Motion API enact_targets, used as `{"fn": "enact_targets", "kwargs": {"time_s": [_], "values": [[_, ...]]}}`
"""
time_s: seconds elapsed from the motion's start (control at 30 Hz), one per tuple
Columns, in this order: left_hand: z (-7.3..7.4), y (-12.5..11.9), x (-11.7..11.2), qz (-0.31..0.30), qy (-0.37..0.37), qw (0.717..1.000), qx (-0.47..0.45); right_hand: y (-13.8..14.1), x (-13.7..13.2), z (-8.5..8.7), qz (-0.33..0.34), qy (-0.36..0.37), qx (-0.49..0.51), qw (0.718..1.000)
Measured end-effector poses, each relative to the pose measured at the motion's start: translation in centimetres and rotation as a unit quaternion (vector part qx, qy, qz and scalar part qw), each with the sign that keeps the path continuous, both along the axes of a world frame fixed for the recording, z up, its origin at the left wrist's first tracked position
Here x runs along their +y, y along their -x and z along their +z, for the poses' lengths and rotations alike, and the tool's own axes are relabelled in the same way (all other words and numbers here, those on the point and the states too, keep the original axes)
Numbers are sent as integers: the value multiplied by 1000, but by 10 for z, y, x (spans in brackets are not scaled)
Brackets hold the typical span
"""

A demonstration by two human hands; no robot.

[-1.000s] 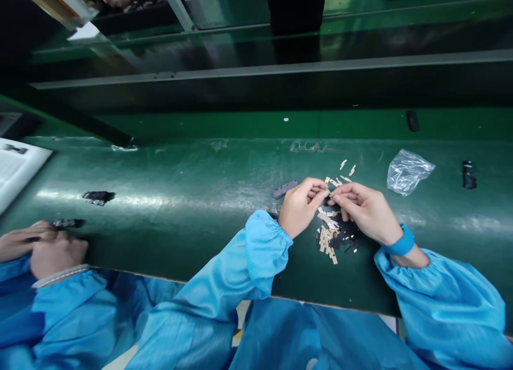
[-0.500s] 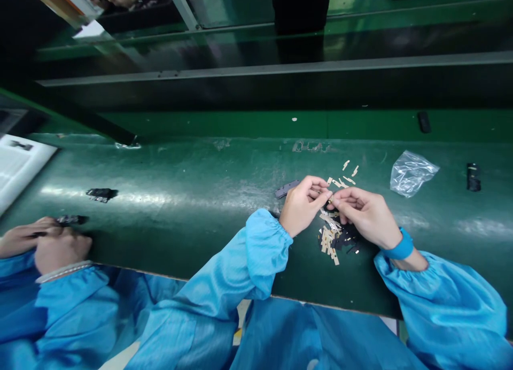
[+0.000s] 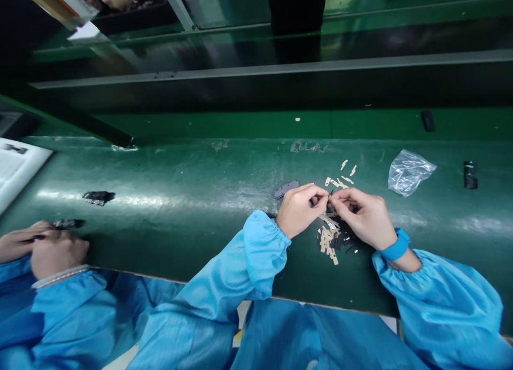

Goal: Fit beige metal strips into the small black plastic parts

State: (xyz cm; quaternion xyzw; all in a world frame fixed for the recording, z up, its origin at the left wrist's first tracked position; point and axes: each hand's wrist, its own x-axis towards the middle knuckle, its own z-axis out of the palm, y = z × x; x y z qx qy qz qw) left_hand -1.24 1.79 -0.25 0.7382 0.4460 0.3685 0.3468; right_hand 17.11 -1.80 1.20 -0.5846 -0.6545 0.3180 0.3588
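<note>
My left hand (image 3: 302, 207) and my right hand (image 3: 363, 212) meet at the fingertips above the green bench. Both are pinched closed around a tiny dark piece (image 3: 331, 193) that mostly hides between the fingers; its kind is too small to make out. Just below my hands lies a heap of flat beige strips (image 3: 328, 244) mixed with small black pieces (image 3: 348, 239). More beige strips (image 3: 336, 183) are scattered beyond my fingertips. A grey rectangular plate (image 3: 286, 189) rests beside my left hand, on its far side.
A clear plastic bag (image 3: 409, 172) lies to the right, with a black part (image 3: 470, 175) beyond it and another black piece (image 3: 428, 121) farther back. On the left, a co-worker's hands (image 3: 56, 247) are near dark parts (image 3: 98, 198). A slanted post (image 3: 80, 118) meets the bench.
My fingertips have drawn closer together, and my left fingers have curled in more. A dark tip now sticks up between them. The view has shifted slightly.
</note>
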Motion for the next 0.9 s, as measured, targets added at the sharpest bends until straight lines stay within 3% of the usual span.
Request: {"fn": "enact_targets", "kwargs": {"time_s": [0.4,0.6,0.73,0.9], "values": [[1,1,0,4,-14,1000,11,-1,0,0,-6,11,6,1000],[2,9,6,90,-33,981,171,-6,6,-1,-67,56,59,994],[3,12,6,51,-67,975,204,-6,6,0,-67,46,27,996],[7,10,5,-35,-43,995,81,-6,5,2,-20,-18,-52,998]]}}
